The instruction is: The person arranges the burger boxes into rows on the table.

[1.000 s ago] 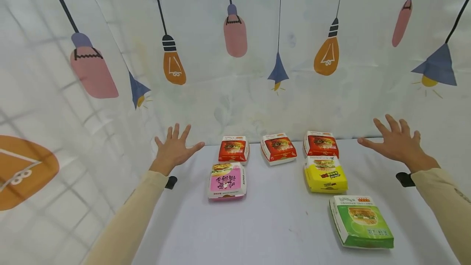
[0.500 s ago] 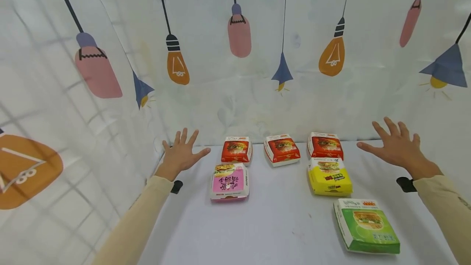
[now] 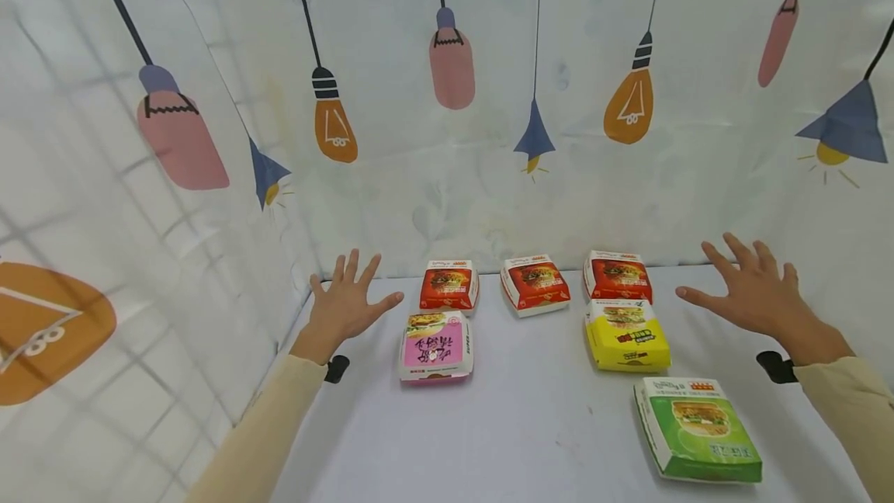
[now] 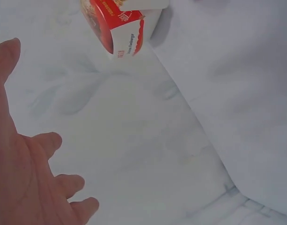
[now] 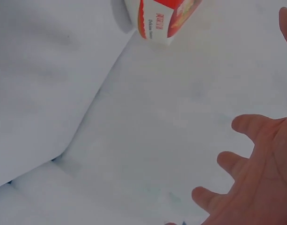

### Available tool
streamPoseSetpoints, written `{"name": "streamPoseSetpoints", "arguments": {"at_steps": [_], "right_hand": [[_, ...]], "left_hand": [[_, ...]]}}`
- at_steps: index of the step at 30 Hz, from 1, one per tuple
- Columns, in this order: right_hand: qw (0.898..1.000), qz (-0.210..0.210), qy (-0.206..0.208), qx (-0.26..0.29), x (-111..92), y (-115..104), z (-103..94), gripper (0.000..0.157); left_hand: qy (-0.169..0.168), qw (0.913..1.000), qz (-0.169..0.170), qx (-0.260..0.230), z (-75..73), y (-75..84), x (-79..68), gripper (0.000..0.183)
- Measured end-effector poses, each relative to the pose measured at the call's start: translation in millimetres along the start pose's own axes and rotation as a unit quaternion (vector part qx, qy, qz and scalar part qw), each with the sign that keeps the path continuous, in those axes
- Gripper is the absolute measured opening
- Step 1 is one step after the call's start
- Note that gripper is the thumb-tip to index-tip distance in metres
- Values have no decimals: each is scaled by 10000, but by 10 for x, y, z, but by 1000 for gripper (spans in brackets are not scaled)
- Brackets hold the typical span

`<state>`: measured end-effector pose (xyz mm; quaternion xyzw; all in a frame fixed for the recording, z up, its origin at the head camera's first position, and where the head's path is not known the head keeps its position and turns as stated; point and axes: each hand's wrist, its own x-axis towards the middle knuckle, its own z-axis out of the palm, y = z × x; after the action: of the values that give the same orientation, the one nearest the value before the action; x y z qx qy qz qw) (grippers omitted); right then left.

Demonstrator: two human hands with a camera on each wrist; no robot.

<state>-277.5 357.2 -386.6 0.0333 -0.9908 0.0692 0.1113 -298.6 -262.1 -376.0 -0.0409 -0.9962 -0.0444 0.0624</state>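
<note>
My left hand (image 3: 344, 307) hovers over the table's left side with fingers spread, holding nothing. Nearest to it are a red burger box (image 3: 448, 286) and a pink burger box (image 3: 437, 346) in front of that. On the other side my right hand (image 3: 757, 293), also spread and bare, is raised to the right of another red burger box (image 3: 618, 276) and a yellow burger box (image 3: 626, 334). Between these rows sits a third red burger box (image 3: 535, 285). A green burger box (image 3: 700, 429) lies at the front right. Each wrist view shows part of a red box.
The boxes stand on a white table (image 3: 503, 425). A pale curtain (image 3: 391, 200) printed with hanging lamps and bulbs rises right behind the table's back edge and along the left side.
Both hands have sunk slightly, and the left one has shifted a little to the right. The head view has moved slightly. The boxes stay in the same arrangement.
</note>
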Motion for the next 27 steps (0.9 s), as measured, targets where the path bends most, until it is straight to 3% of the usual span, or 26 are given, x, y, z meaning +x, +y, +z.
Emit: {"name": "streamPoseSetpoints", "arguments": {"at_steps": [7, 13, 19, 23, 27], "right_hand": [[9986, -448, -149, -232, -264, -318, -73, 105], [9912, -1059, -714, 349, -508, -862, -207, 85], [9639, -1552, -1470, 1587, -692, -1513, -251, 66], [9446, -2034, -1492, 2101, -710, -1941, -138, 45], [9206, -2303, -1498, 2777, -633, -2330, 79, 31]], "left_hand": [[109, 9999, 95, 40, 42, 221, -280, 96], [180, 9976, 389, -536, 23, 465, -491, 85], [293, 9861, 555, -1540, -73, 673, -636, 62], [642, 9779, 540, -1914, -53, 736, -650, 49], [949, 9711, 351, -2160, 76, 720, -634, 35]]}}
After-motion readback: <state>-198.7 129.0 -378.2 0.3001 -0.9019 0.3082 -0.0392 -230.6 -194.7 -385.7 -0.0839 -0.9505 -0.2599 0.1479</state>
